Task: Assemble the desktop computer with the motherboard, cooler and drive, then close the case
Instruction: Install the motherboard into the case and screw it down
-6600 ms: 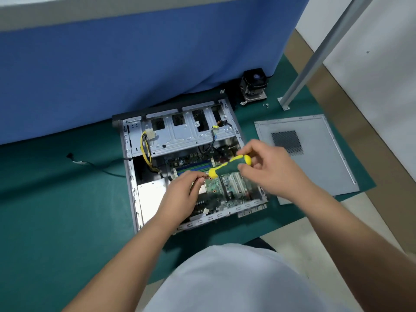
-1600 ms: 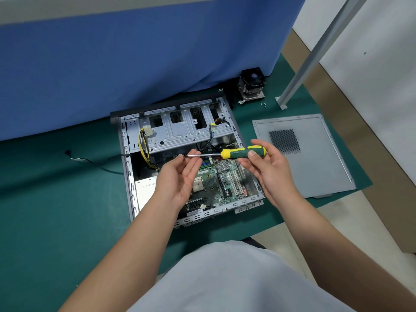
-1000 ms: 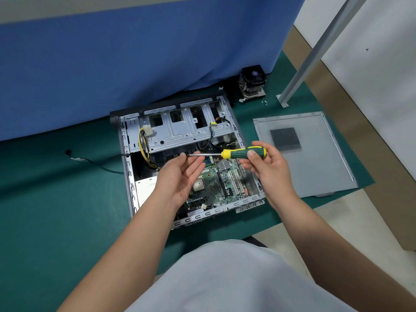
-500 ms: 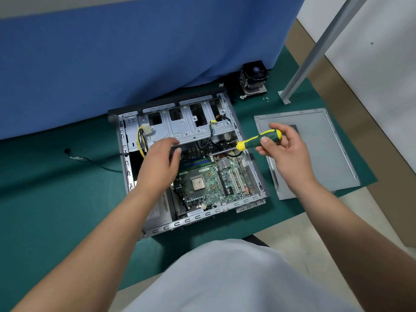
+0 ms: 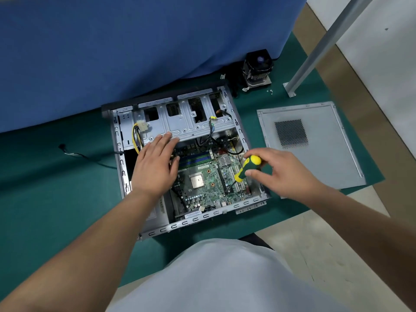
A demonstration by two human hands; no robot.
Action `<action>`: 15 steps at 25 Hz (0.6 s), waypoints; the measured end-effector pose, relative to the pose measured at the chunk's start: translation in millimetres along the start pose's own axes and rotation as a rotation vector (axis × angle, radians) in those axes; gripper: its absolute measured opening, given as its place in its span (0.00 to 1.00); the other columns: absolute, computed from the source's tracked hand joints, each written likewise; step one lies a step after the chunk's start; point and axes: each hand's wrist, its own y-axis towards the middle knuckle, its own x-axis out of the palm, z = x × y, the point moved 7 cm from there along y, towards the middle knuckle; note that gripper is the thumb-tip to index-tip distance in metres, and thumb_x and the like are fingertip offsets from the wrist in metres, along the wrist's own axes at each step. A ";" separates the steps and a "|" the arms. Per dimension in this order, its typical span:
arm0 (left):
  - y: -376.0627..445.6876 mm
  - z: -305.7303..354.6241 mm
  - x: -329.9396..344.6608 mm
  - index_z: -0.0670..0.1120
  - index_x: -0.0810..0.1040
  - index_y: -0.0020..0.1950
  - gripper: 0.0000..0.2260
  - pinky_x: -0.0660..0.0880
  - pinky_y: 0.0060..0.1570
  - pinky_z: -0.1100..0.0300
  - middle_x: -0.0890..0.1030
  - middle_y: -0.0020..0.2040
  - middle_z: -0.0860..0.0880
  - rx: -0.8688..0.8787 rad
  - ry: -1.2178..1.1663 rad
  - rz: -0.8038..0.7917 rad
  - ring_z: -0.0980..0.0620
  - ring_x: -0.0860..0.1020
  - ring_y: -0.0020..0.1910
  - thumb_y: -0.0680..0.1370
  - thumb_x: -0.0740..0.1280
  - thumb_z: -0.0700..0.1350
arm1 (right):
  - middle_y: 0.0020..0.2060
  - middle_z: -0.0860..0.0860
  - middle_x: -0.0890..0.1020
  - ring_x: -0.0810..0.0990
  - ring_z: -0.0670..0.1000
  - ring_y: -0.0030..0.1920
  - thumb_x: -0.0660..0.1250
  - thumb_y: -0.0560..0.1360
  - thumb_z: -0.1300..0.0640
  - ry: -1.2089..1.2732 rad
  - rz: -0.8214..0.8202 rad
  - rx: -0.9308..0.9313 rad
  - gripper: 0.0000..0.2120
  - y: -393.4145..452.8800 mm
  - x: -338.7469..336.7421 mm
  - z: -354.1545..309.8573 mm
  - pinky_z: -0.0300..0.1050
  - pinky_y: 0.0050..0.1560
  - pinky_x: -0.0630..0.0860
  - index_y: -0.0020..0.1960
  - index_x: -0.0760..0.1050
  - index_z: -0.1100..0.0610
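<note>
Green mat (image 5: 56, 199) on the floor, blue cloth (image 5: 112, 52) hanging behind, pale wall to the right. I'm watching remotely via head cam.

Case (image 5: 193, 219) lies on its side on the mat, open side up. Motherboard (image 5: 202, 190) is already seated inside, CPU socket bare, no cooler on it yet. Cooler (image 5: 257, 67) sits on the mat beyond the case's far right corner, well apart from the board. Side panel (image 5: 319, 158) lies flat on the mat, right of the case, off. Drive: can't pick one out; the drive cage (image 5: 193, 124) at the far end looks unfilled, tho I can't be sure.

Left hand (image 5: 155, 167): fingers straight and flat, spread over the left part of the case interior, fingertips at the cage edge, gripping nothing. Right hand (image 5: 286, 174): clamped round the screwdriver (image 5: 246, 168), shaft angled down toward the board's right side nr the expansion slots. Tip contact unclear.

My read: early-mid stage. Board in, prob. being screwed down. Left to do: cooler, drive, cables, panel on.
</note>
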 end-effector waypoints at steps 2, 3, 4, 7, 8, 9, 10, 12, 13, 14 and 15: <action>0.3 -0.9 0.6 0.55 0.61 0.80 0.23 0.53 0.80 0.49 0.61 0.82 0.53 -0.005 -0.009 0.011 0.52 0.58 0.81 0.85 0.56 0.56 | 0.57 0.43 0.82 0.78 0.45 0.57 0.67 0.77 0.40 -0.048 -0.045 -0.017 0.19 -5.3 9.0 5.7 0.44 0.59 0.75 0.66 0.76 0.44; 0.3 -1.5 1.1 0.55 0.61 0.80 0.23 0.54 0.80 0.49 0.61 0.82 0.53 -0.005 -0.013 0.013 0.52 0.58 0.81 0.85 0.56 0.55 | 0.58 0.44 0.82 0.77 0.47 0.59 0.68 0.77 0.41 -0.059 -0.050 -0.028 0.19 -7.5 12.4 8.5 0.45 0.60 0.74 0.66 0.76 0.46; -0.1 -2.1 1.6 0.55 0.61 0.80 0.23 0.54 0.80 0.49 0.61 0.82 0.53 -0.005 -0.015 0.012 0.52 0.58 0.81 0.85 0.57 0.55 | 0.57 0.45 0.83 0.77 0.47 0.59 0.68 0.77 0.41 -0.063 -0.049 -0.036 0.19 -9.6 15.4 10.8 0.45 0.60 0.74 0.66 0.77 0.47; 0.4 -2.6 2.4 0.55 0.61 0.80 0.24 0.54 0.80 0.49 0.62 0.81 0.53 -0.007 -0.014 0.017 0.51 0.59 0.81 0.84 0.55 0.55 | 0.53 0.46 0.82 0.76 0.47 0.58 0.70 0.76 0.43 -0.066 -0.032 -0.048 0.20 -12.8 23.2 16.9 0.43 0.57 0.73 0.64 0.79 0.50; 0.7 -2.5 2.3 0.55 0.62 0.80 0.24 0.54 0.80 0.50 0.62 0.81 0.53 -0.009 -0.013 0.021 0.52 0.59 0.80 0.84 0.55 0.55 | 0.53 0.46 0.82 0.75 0.46 0.58 0.71 0.76 0.43 -0.067 -0.026 -0.051 0.20 -13.8 25.5 18.2 0.42 0.57 0.73 0.64 0.79 0.51; 0.5 -2.4 2.3 0.55 0.62 0.80 0.24 0.53 0.80 0.50 0.62 0.81 0.53 -0.011 -0.012 0.023 0.52 0.59 0.80 0.83 0.54 0.55 | 0.53 0.46 0.82 0.75 0.46 0.58 0.71 0.75 0.44 -0.069 -0.024 -0.052 0.20 -14.7 27.6 19.2 0.41 0.57 0.72 0.64 0.79 0.51; 0.1 -2.4 2.3 0.55 0.62 0.80 0.24 0.53 0.80 0.50 0.63 0.81 0.53 -0.013 -0.012 0.023 0.52 0.59 0.80 0.83 0.54 0.55 | 0.53 0.46 0.82 0.74 0.45 0.58 0.72 0.75 0.45 -0.068 -0.024 -0.050 0.19 -15.3 29.4 20.3 0.40 0.56 0.72 0.64 0.80 0.51; 0.3 -2.2 1.9 0.55 0.62 0.80 0.24 0.53 0.80 0.51 0.63 0.81 0.53 -0.012 -0.013 0.025 0.52 0.59 0.80 0.83 0.55 0.54 | 0.52 0.46 0.82 0.74 0.45 0.58 0.73 0.75 0.46 -0.066 -0.022 -0.045 0.19 -14.7 30.9 22.0 0.40 0.56 0.70 0.63 0.80 0.51; 0.6 -2.0 1.6 0.55 0.62 0.80 0.24 0.53 0.80 0.51 0.63 0.81 0.53 -0.013 -0.015 0.026 0.52 0.59 0.80 0.83 0.55 0.54 | 0.52 0.46 0.82 0.74 0.45 0.58 0.73 0.75 0.46 -0.069 -0.022 -0.045 0.19 -14.0 31.0 22.2 0.39 0.56 0.69 0.63 0.80 0.51; 0.5 -1.9 1.4 0.55 0.62 0.80 0.24 0.53 0.80 0.51 0.63 0.81 0.53 -0.013 -0.017 0.028 0.52 0.59 0.80 0.83 0.55 0.53 | 0.52 0.46 0.83 0.74 0.45 0.58 0.73 0.75 0.46 -0.074 -0.024 -0.048 0.19 -13.4 31.0 22.1 0.39 0.56 0.69 0.63 0.80 0.51; 0.2 -1.8 1.4 0.55 0.62 0.80 0.24 0.53 0.80 0.51 0.63 0.81 0.54 -0.016 -0.019 0.029 0.52 0.59 0.80 0.83 0.56 0.53 | 0.52 0.46 0.83 0.74 0.45 0.59 0.73 0.75 0.46 -0.079 -0.028 -0.049 0.19 -12.7 31.0 22.0 0.39 0.56 0.69 0.63 0.80 0.51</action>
